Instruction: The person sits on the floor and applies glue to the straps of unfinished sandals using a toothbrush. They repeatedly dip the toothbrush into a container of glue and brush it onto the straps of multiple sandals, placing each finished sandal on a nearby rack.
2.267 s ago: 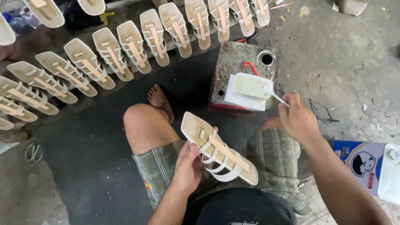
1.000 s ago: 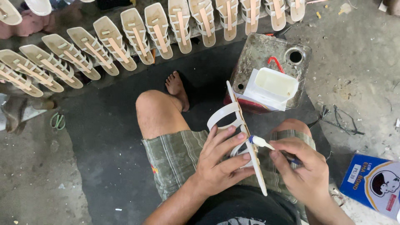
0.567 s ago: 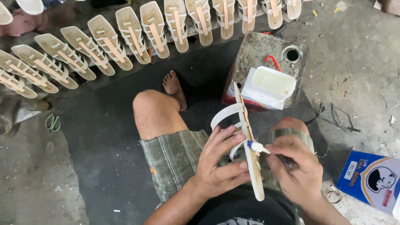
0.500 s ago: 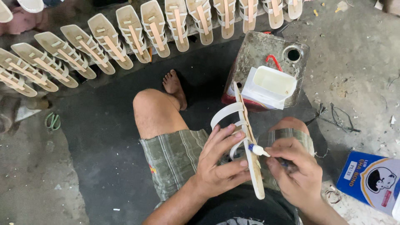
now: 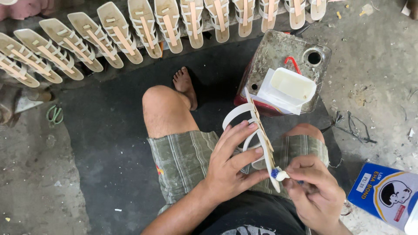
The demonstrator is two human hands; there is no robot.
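Head view: left hand around sandal sole

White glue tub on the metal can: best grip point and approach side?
Grip the white glue tub across its short outer walls, coming from above. It sits open-topped and slightly tilted on the metal can; glue fills the inside, so keep fingers outside the rim.

Matt pale sandal with smooth straps; dented, grimy metal can; glossy plastic tub; rough concrete floor; woven plaid cloth shorts
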